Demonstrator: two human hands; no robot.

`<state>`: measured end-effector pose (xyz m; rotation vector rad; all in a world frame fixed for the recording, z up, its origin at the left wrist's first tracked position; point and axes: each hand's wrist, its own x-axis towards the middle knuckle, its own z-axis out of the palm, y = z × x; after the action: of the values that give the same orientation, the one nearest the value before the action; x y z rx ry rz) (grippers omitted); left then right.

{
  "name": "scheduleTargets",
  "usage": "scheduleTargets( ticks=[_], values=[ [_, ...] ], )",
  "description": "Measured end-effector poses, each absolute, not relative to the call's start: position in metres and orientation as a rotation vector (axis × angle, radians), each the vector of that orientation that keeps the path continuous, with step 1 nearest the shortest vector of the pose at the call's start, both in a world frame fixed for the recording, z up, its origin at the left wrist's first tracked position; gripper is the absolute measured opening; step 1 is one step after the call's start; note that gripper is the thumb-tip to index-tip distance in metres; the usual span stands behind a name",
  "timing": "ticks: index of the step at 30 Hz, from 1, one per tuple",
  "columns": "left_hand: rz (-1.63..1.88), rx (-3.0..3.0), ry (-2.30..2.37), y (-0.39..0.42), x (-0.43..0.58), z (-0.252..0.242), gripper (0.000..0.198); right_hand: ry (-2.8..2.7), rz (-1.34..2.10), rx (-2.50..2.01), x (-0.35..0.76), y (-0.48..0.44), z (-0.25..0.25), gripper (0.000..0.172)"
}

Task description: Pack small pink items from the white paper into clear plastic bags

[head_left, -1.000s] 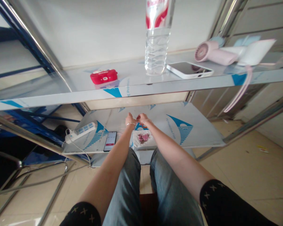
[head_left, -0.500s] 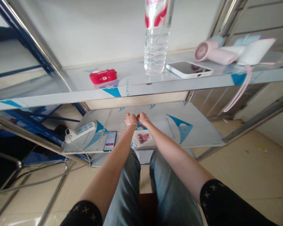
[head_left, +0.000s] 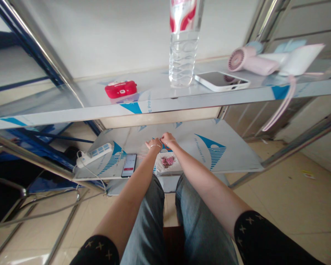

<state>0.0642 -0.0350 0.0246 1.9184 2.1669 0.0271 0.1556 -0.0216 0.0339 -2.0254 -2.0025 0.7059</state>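
Over the lower shelf, my left hand (head_left: 153, 143) and my right hand (head_left: 168, 138) meet with their fingertips close together. Both have their fingers bent in a pinch. Whatever they hold is too small and too hidden to make out. A bit of red shows below my right wrist, partly covered by it. Just nearer to me than the hands lies a white tray lined with clear plastic (head_left: 159, 169), holding a cluster of small pink and dark red pieces, bead-like (head_left: 167, 161). A lit phone (head_left: 129, 165) lies to the left of my left forearm.
A white power strip (head_left: 95, 154) with its cord is at the lower shelf's (head_left: 182, 129) left end. The upper shelf (head_left: 160, 105) bears a red case (head_left: 120, 89), a water bottle (head_left: 182, 59), a white phone (head_left: 222, 81) and a pink hand fan (head_left: 251, 62) with a hanging strap.
My left hand has turned and shifted slightly down and right, with its outer fingers spread a little more. My right hand stays nearly in place. The tray and phones have not moved.
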Motion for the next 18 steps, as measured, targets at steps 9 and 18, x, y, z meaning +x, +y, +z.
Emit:
scheduleTargets(
  ticks=[9, 18],
  values=[
    [0.103, 1.86, 2.147, -0.033, 0.063, 0.026, 0.033, -1.949, 0.751, -1.933, 0.154, -0.013, 0.024, 0.022],
    [0.216, 1.897, 2.128, -0.033, 0.062, 0.028, 0.052, -0.949, 1.734, -1.677, 0.151, -0.01, 0.036, 0.039]
  ],
)
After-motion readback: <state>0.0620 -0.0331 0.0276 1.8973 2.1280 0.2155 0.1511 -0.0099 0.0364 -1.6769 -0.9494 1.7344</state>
